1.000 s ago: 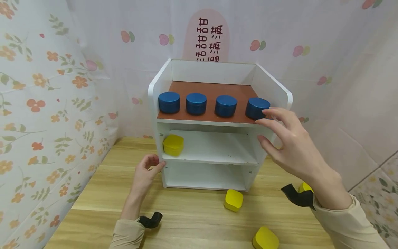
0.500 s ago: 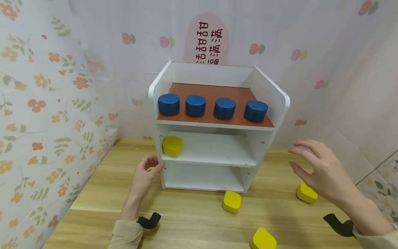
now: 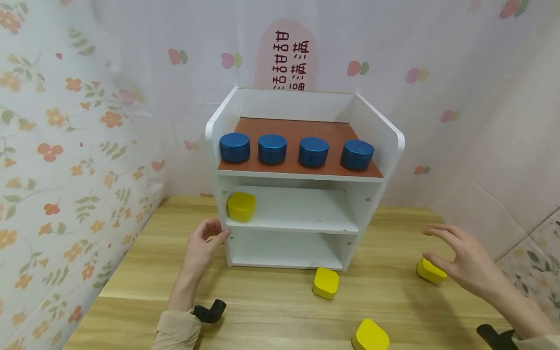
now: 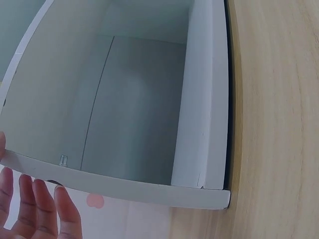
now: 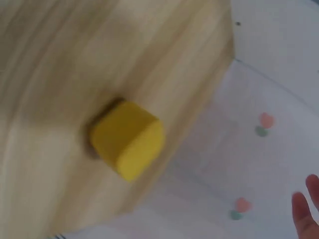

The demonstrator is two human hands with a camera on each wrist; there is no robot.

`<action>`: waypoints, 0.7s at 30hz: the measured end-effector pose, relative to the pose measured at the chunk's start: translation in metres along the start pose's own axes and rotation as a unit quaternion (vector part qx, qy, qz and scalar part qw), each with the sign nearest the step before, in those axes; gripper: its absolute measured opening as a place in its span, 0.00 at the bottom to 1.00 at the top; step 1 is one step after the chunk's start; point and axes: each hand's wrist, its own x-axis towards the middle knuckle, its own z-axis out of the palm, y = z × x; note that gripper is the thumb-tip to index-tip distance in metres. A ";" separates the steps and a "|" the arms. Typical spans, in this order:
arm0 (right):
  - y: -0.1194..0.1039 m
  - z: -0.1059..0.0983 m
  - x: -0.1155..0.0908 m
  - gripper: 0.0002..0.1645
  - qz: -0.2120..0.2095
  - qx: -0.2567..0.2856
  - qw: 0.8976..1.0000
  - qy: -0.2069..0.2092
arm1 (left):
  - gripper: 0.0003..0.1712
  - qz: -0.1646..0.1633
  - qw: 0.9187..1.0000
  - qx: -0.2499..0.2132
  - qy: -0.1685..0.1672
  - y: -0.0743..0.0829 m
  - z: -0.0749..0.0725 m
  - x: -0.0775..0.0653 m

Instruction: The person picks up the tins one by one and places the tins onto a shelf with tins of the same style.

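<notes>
My left hand (image 3: 202, 243) holds the left side panel of a white shelf unit (image 3: 302, 228), its thumb at the front edge and its fingers along the outer face. In the left wrist view, the fingertips (image 4: 65, 206) lie against that panel (image 4: 134, 191). My right hand (image 3: 468, 267) hovers with parted fingers and nothing in them, just beside a yellow rounded-square box (image 3: 430, 271) on the table. The right wrist view shows this box (image 5: 127, 139) on the wood, slightly blurred. Another yellow box (image 3: 241, 206) stands at the left end of the middle shelf.
Several blue round tins (image 3: 272, 149) line the brown top shelf. Two more yellow boxes lie on the wooden table (image 3: 271, 306): one box (image 3: 325, 283) before the unit, another box (image 3: 370, 335) at the front edge. Patterned cloth (image 3: 183, 121) hangs behind and beside.
My right hand has moved away from the rightmost blue tin, right and down to the yellow box at the right. My left hand has stayed at the shelf's side.
</notes>
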 end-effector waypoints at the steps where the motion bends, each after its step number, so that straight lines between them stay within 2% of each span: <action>1: 0.003 0.001 -0.005 0.32 0.033 0.018 0.999 -0.014 | 0.19 -0.001 1.000 0.000 -0.001 0.000 0.001 0.001; 2: 0.006 0.002 -0.010 0.34 0.066 0.036 0.997 -0.029 | 0.19 0.000 1.000 0.000 -0.005 0.001 0.002 0.002; 4: 0.010 0.002 -0.020 0.31 0.135 0.077 0.986 -0.058 | 0.19 0.000 1.000 -0.001 -0.012 0.002 0.003 0.003; 7: 0.018 0.003 -0.032 0.30 0.220 0.131 0.962 -0.096 | 0.19 -0.003 1.000 -0.005 -0.019 0.002 0.005 0.004; 9: 0.024 0.005 -0.038 0.31 0.245 0.151 0.952 -0.107 | 0.19 -0.007 1.000 -0.006 -0.019 0.001 0.005 0.004; 14: 0.047 0.008 -0.052 0.33 0.279 0.177 0.934 -0.135 | 0.18 -0.019 1.000 -0.004 -0.015 0.001 0.003 0.004; 15: 0.052 0.008 -0.054 0.33 0.290 0.185 0.928 -0.144 | 0.18 -0.019 1.000 -0.006 -0.014 0.000 0.002 0.004; 18: 0.068 0.006 -0.060 0.35 0.336 0.218 0.900 -0.172 | 0.18 -0.019 1.000 -0.005 -0.010 0.000 0.001 0.003; 21: 0.081 0.006 -0.064 0.35 0.359 0.234 0.885 -0.183 | 0.19 -0.017 1.000 -0.004 -0.002 0.000 0.000 0.001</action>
